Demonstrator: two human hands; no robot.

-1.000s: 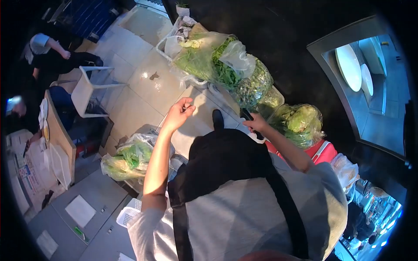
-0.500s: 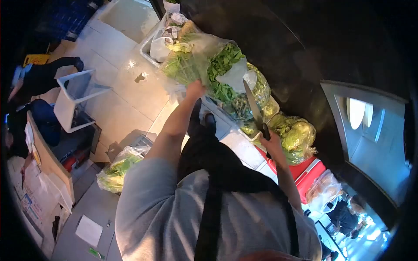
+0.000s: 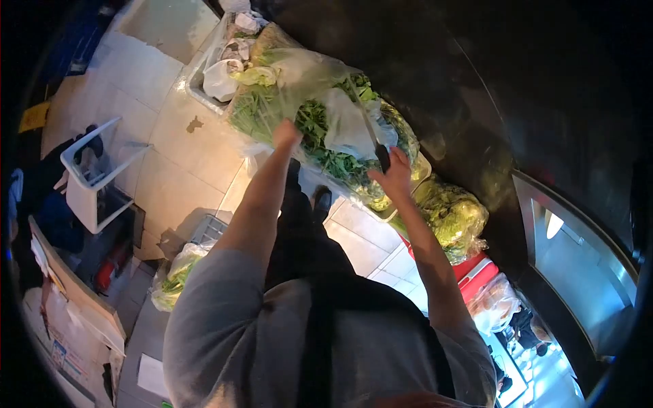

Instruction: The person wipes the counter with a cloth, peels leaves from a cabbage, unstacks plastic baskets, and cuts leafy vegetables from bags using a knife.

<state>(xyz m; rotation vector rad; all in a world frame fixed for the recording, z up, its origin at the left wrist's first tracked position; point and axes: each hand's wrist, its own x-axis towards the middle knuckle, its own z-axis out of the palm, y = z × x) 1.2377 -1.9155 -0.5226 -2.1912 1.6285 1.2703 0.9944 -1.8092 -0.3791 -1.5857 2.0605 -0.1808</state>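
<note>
My left hand point(image 3: 287, 134) is closed on the edge of a clear plastic bag point(image 3: 299, 75) of leafy greens. In my right hand point(image 3: 396, 171) is the black handle of a knife point(image 3: 383, 157); its blade points up and away, over the bagged greens. Dark green leaves point(image 3: 311, 121) show between the two hands. A white plastic piece point(image 3: 343, 122) lies on them, left of the blade. Nearer to me on the right, below my right hand, sits another clear bag of pale green vegetables point(image 3: 454, 216).
A white basket point(image 3: 197, 85) stands at the far end of the greens. On the left are a white stool-like frame point(image 3: 88, 180) and a wooden-edged table point(image 3: 78, 292). A red container point(image 3: 474, 275) is at right. People are partly visible at the left edge and lower right.
My left hand has reached forward and closed on the bag. The knife has swung up and forward over the greens with my right hand. The view has shifted closer to the vegetables.
</note>
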